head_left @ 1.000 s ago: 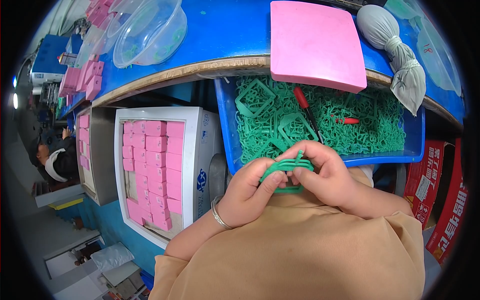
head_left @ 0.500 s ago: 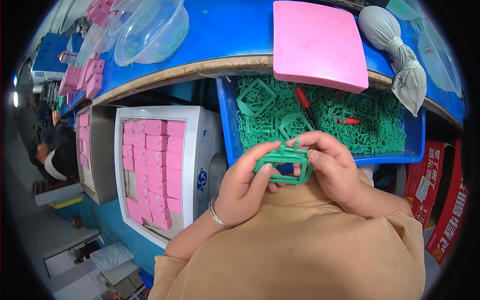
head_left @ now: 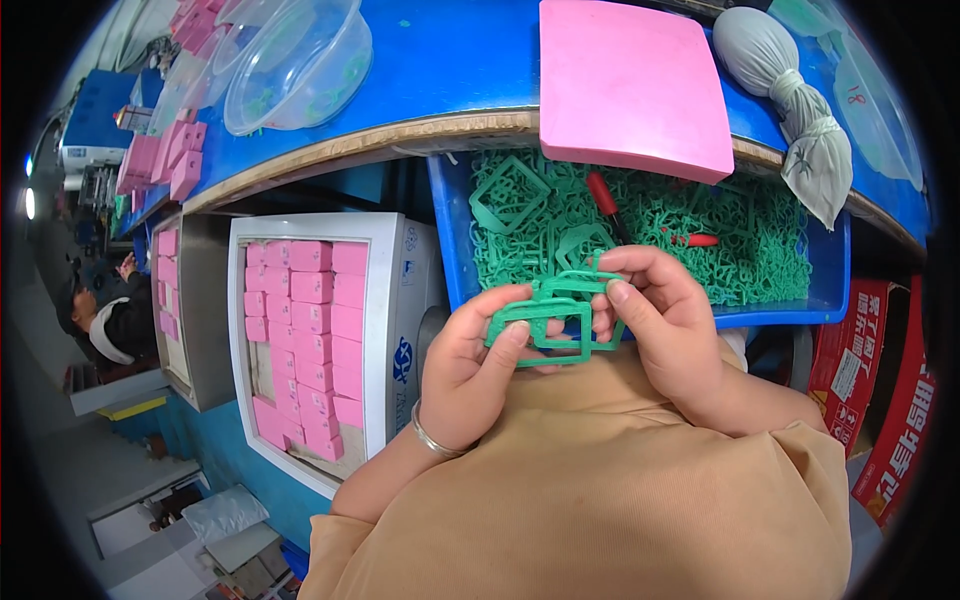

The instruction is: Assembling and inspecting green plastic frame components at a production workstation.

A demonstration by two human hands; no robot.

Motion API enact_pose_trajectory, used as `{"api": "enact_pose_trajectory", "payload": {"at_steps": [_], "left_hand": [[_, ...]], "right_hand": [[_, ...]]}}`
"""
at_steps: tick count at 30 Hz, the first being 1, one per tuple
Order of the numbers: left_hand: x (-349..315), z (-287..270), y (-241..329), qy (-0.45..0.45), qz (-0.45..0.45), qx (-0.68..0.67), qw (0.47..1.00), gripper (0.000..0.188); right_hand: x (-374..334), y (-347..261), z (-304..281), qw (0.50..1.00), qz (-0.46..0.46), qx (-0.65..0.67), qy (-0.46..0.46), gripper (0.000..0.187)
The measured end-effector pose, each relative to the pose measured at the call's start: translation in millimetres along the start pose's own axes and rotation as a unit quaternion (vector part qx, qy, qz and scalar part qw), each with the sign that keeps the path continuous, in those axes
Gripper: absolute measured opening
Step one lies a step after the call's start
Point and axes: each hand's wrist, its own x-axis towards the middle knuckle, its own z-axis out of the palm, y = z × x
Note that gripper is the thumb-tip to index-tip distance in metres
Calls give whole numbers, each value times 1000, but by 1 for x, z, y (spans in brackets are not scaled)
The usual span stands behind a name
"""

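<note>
Two thin green rectangular frames, which look like plastic or wax, are held in front of my body and overlap. My left hand (head_left: 468, 365) pinches the nearer green frame (head_left: 586, 335) by its left side, thumb on top. Behind it, my right hand (head_left: 665, 320) pinches the farther green frame (head_left: 580, 283) near its upper right corner, with thumb and forefinger. Whether the frames are joined cannot be made out. Just beyond the hands is a blue bin (head_left: 690, 316) full of tangled green pieces (head_left: 750, 255), among them several larger frame shapes.
A red-handled tool (head_left: 602, 193) and a red piece (head_left: 697, 240) lie in the bin. A pink slab (head_left: 640, 90) overhangs the blue table's edge beside a tied grey cloth bag (head_left: 757, 52). Left are a white box (head_left: 378, 330) of pink blocks, a clear bowl (head_left: 300, 85) and another person (head_left: 120, 325).
The two green frames have slid apart sideways, so more of each shows. My left hand has moved a little to the left with the nearer one; my right hand has risen slightly.
</note>
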Motion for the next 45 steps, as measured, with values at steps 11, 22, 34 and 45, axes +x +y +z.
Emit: {"api": "enact_pose_trajectory", "payload": {"at_steps": [11,22,34,45], "left_hand": [[-1,5,2,-6,-44,-15,999,28],[1,4,-2,-10,43,112,993,26],[0,-3,-8,-12,44,133,990,24],[3,5,-6,-79,41,109,990,28]], "right_hand": [[1,3,-2,998,49,22,-13,14],[2,5,-5,997,66,19,-43,10],[-3,-2,-3,996,4,-42,-77,25],[-1,-3,-1,984,-9,-30,-174,30]]}}
